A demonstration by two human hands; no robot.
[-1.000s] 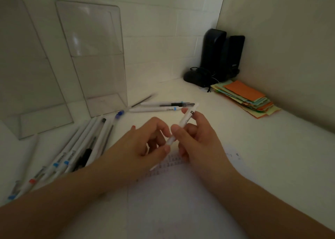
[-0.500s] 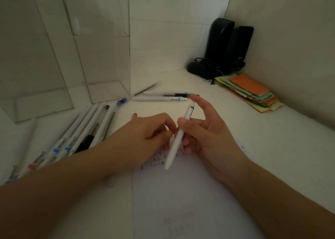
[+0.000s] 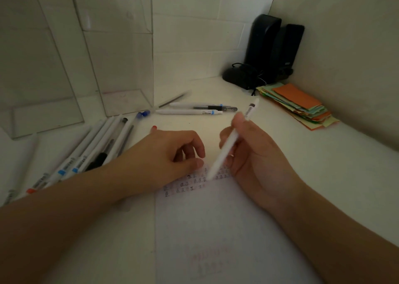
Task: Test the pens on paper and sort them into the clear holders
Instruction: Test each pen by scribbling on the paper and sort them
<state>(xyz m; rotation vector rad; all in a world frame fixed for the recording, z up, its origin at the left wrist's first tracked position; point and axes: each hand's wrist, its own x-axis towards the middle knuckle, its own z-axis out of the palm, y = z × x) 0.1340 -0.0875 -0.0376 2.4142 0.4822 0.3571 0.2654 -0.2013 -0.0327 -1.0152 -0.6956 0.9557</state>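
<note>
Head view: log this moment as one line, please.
phase: testing | right hand: grips white pen, tip at paper | left hand: rests on paper, holds nothing | clear holders: no pens visible inside

Two black speakers [image 3: 274, 53] stand in the corner — a coloured paper stack [image 3: 300, 104] lies just beside them.

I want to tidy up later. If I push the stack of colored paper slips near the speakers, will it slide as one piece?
Probably not: the stack of paper slips looks loose and uneven, so it may fan apart. The slips seem thin and floppy.
</note>
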